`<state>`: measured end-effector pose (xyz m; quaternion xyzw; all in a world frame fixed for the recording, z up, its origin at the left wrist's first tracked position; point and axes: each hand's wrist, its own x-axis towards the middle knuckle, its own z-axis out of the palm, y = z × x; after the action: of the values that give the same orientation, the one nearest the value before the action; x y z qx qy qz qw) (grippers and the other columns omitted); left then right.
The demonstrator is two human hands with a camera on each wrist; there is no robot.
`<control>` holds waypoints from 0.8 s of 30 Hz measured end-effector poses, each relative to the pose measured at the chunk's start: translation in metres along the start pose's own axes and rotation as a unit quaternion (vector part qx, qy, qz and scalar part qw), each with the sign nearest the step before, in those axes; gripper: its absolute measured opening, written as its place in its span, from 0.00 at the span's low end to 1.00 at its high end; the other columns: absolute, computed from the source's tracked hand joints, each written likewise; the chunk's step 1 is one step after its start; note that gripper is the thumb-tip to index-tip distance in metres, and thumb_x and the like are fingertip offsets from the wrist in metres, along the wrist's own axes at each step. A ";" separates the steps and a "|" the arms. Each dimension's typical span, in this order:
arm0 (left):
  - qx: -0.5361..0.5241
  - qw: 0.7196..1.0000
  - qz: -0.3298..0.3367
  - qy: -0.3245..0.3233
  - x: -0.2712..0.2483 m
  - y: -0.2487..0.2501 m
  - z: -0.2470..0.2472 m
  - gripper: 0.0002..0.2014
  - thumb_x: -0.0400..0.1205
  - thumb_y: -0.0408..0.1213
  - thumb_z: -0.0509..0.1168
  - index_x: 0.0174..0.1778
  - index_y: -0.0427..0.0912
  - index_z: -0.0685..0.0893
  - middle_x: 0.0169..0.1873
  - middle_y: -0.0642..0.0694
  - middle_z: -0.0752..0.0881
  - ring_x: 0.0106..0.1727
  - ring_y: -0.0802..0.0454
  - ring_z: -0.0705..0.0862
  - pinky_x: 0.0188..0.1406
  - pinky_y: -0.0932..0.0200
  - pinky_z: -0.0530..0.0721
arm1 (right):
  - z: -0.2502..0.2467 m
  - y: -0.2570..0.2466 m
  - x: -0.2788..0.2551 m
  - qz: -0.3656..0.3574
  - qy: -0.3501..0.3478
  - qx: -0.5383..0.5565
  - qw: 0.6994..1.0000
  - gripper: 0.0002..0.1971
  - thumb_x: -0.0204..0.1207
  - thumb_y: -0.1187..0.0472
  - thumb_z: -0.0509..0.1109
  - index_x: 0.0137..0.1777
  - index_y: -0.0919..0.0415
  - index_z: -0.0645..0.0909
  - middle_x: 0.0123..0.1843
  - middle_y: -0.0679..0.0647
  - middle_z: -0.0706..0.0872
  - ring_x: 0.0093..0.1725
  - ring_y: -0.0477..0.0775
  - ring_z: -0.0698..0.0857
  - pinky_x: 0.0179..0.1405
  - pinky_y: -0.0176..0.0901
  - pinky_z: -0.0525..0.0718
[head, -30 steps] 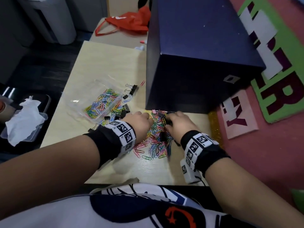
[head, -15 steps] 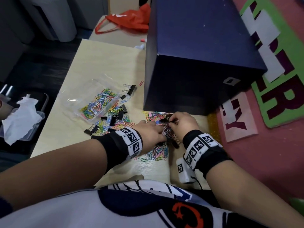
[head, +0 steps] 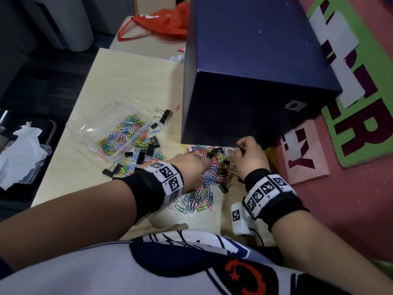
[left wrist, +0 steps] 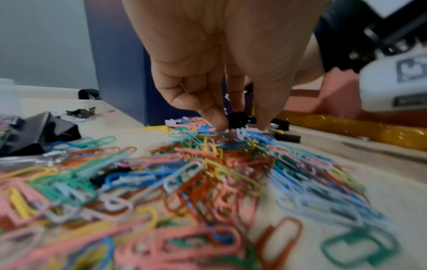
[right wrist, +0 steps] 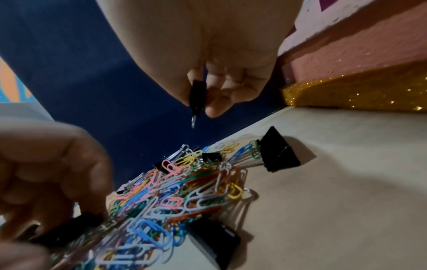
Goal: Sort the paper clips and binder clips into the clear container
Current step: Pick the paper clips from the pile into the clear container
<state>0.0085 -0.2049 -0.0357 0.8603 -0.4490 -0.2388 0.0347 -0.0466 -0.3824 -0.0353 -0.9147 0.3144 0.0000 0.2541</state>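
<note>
The right hand has its thumb and fingers curled tight on a small black binder clip, its wire end pointing down, lifted off the table; half a second ago that hand was lower, its fingers down in the heap. Directly below the grip lies the pile of coloured paper clips with black binder clips mixed in, one large one at the pile's far edge against the dark blue box. To the left of the grip, the left hand has its fingertips down in the pile around a small black clip; whether it truly grips it cannot be told. It has shifted slightly toward the box since before. Farther left sits the clear container, holding paper clips, with loose clips scattered beside it.
</note>
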 end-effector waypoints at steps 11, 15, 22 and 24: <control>-0.036 0.992 -0.100 0.072 0.000 -0.037 -0.023 0.18 0.86 0.48 0.56 0.69 0.45 0.77 0.57 0.39 0.78 0.53 0.38 0.84 0.52 0.50 0.82 | 0.007 -0.005 -0.003 -0.059 -0.070 -0.172 0.981 0.22 0.78 0.67 0.62 0.70 0.48 0.73 0.70 0.53 0.70 0.68 0.57 0.71 0.65 0.47 0.72; -0.047 0.985 -0.142 0.082 0.000 -0.044 -0.023 0.16 0.86 0.45 0.59 0.65 0.40 0.78 0.58 0.38 0.75 0.53 0.38 0.83 0.52 0.50 0.80 | 0.023 -0.008 -0.006 -0.128 -0.191 -0.181 0.956 0.33 0.79 0.70 0.57 0.79 0.40 0.60 0.81 0.50 0.59 0.75 0.60 0.65 0.72 0.51 0.70; -0.034 0.978 -0.177 0.103 0.000 -0.049 -0.015 0.14 0.82 0.38 0.62 0.63 0.40 0.77 0.60 0.38 0.74 0.53 0.37 0.81 0.53 0.43 0.83 | 0.029 -0.007 -0.006 -0.106 -0.151 -0.181 0.966 0.15 0.77 0.67 0.62 0.61 0.50 0.71 0.65 0.54 0.69 0.62 0.59 0.74 0.56 0.48 0.77; 0.008 0.977 -0.186 0.106 -0.001 -0.043 -0.013 0.14 0.81 0.38 0.62 0.63 0.44 0.77 0.60 0.41 0.74 0.57 0.38 0.77 0.54 0.42 0.80 | 0.027 -0.007 -0.005 -0.104 -0.145 -0.165 0.970 0.11 0.78 0.64 0.63 0.58 0.52 0.72 0.63 0.54 0.72 0.58 0.58 0.76 0.52 0.45 0.76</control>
<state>0.0467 -0.1805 -0.0354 0.9495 -0.2765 -0.1453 0.0299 -0.0424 -0.3623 -0.0544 -0.9619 0.1730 0.1580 0.1411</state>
